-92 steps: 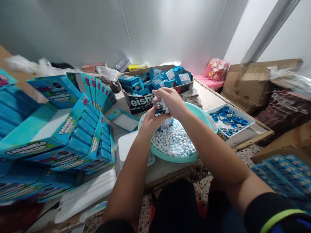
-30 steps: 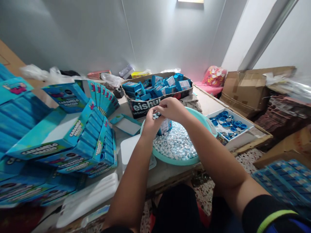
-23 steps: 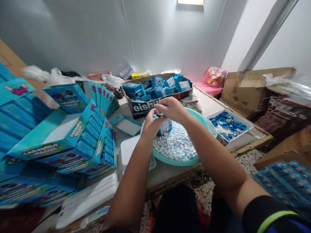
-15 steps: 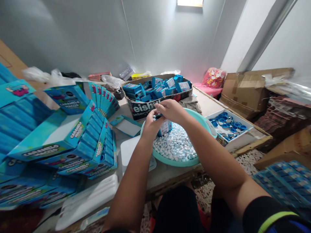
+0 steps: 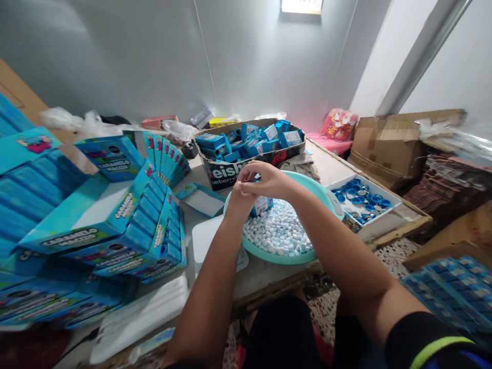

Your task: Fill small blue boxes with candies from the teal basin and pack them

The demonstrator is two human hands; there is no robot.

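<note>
My left hand (image 5: 241, 201) is wrapped round a small blue printed box (image 5: 262, 206), and mostly hides it. Over the top of that box arches my right hand (image 5: 267, 178), its fingertips bent down and together near the left thumb. What those fingertips hold, if anything, is hidden. Both hands are above the far left part of a turquoise basin (image 5: 326, 201). Small white and pale blue candies (image 5: 279, 230) fill the basin's bottom.
Behind the basin stands a carton (image 5: 225, 171) with many small blue boxes (image 5: 251, 139). To the right, a white tray (image 5: 374, 219) holds blue caps (image 5: 357, 195). Display boxes (image 5: 115, 210) are stacked at left, beside a white scale (image 5: 205, 238). Cardboard boxes (image 5: 388, 138) stand at far right.
My right hand has shifted slightly left and down over the small blue box, its fingers curling closer to my left hand. My left hand still grips the box at nearly the same place.
</note>
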